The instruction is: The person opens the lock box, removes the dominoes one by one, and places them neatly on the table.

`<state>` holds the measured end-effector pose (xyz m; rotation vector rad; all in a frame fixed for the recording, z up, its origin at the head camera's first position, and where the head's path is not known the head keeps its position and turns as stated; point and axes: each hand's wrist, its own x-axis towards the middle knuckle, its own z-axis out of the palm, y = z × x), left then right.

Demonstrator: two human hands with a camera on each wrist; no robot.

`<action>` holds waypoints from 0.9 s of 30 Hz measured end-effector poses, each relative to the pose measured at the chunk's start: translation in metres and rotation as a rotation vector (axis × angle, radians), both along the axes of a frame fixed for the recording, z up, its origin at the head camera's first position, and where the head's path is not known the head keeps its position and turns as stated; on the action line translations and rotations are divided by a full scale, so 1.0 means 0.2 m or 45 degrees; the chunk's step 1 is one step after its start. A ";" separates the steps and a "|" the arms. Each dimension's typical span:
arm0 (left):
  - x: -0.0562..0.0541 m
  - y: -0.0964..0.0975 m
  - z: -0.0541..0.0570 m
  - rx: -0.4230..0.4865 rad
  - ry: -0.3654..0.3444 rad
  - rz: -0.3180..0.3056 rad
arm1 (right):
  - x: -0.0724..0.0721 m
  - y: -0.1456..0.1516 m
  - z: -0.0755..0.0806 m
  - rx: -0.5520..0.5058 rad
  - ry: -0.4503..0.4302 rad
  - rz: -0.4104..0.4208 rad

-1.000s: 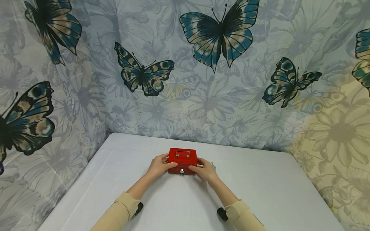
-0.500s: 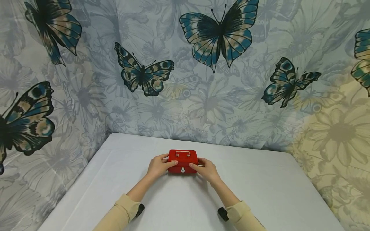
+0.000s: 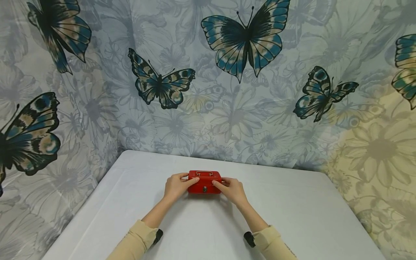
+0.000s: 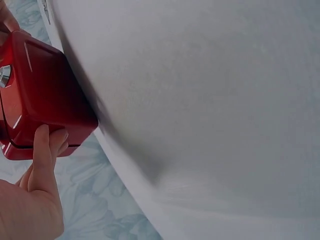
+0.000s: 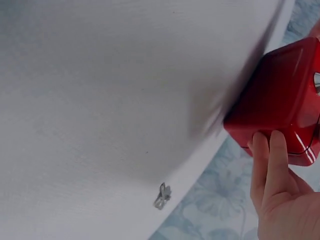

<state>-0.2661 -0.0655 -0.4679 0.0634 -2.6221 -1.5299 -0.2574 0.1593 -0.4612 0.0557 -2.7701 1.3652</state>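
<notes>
Over the far half of a broad table covered in smooth white cloth (image 3: 302, 213), roughly midway across, held between two bare hands: a small glossy red metal box (image 3: 205, 182), rectangular, with rounded corners. Gripped at its left end by the left hand (image 3: 174, 186), with thumb laid across the upper front and fingers along the end wall. Gripped in mirror fashion at its right end by the right hand (image 3: 234, 190), with thumb on the front and two fingertips pressed to the end wall in the right wrist view. Spread no wider than the box in both grips, with thumb and fingers closed about its ends. Tilted back, front towards the person, with the underside showing in both wrist views; touching the cloth at the rear edge or not, cannot tell. Set on the shut lid, a thin silver wire handle (image 3: 204, 174); centred on the front, a round silver lock (image 3: 205, 189). Lying on the cloth in the right wrist view, near the table edge and apart from the box, a small silver-grey object (image 5: 162, 196), too blurred to name. Rising behind everything, a pale blue-grey backdrop (image 3: 208, 133) printed with flowers and teal-and-black butterflies.
</notes>
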 end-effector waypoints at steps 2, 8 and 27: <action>0.00 0.00 0.01 -0.021 -0.003 0.013 | 0.00 0.00 0.01 0.021 0.019 -0.001; 0.00 0.01 0.03 -0.062 -0.004 0.019 | -0.01 0.00 0.01 0.062 0.060 -0.017; 0.04 0.03 0.01 -0.124 0.106 0.059 | -0.03 -0.01 0.02 0.071 0.081 -0.101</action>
